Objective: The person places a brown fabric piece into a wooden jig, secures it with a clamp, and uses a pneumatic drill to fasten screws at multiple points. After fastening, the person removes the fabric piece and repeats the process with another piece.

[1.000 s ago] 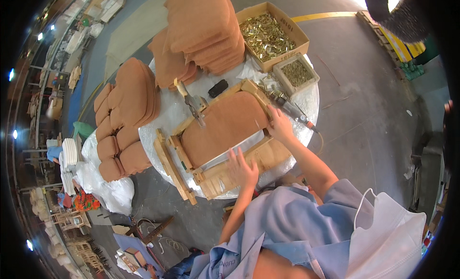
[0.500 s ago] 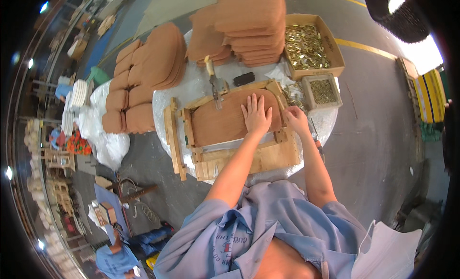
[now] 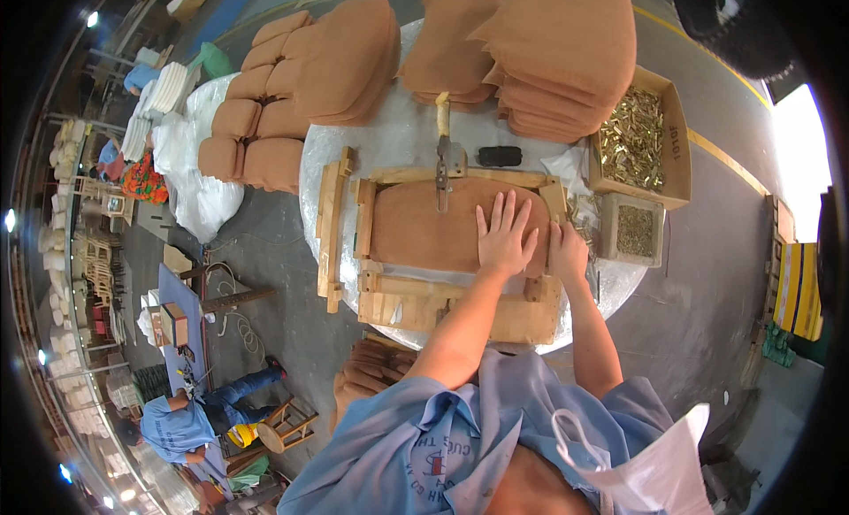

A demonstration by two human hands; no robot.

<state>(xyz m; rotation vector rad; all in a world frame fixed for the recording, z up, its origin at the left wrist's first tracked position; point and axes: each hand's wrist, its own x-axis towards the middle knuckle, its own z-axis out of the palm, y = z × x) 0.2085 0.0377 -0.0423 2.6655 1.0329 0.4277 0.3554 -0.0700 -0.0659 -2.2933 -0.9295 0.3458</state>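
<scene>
A brown upholstered pad (image 3: 416, 227) lies inside a wooden frame jig (image 3: 460, 316) on the plastic-covered round table. My left hand (image 3: 506, 241) rests flat on the pad's right part, fingers spread. At the jig's right end, my right hand (image 3: 567, 252) is closed with its fingers curled by the rail; what it grips, if anything, is hidden. A toggle clamp (image 3: 442, 161) with a yellowish handle stands at the jig's far side, its arm reaching over the pad's far edge. Just right of the clamp lies a small black block (image 3: 500, 156).
Stacked brown pads (image 3: 566, 55) stand at the table's far side, with more pads (image 3: 345, 64) at far left. On the right are a cardboard box of brass-coloured metal pieces (image 3: 632, 134) and a smaller box of small hardware (image 3: 635, 229). A person (image 3: 177, 426) works at lower left.
The view has shifted, so the table sits farther right and lower. My left hand stays flat on the pad; my right hand remains closed at the jig's right end.
</scene>
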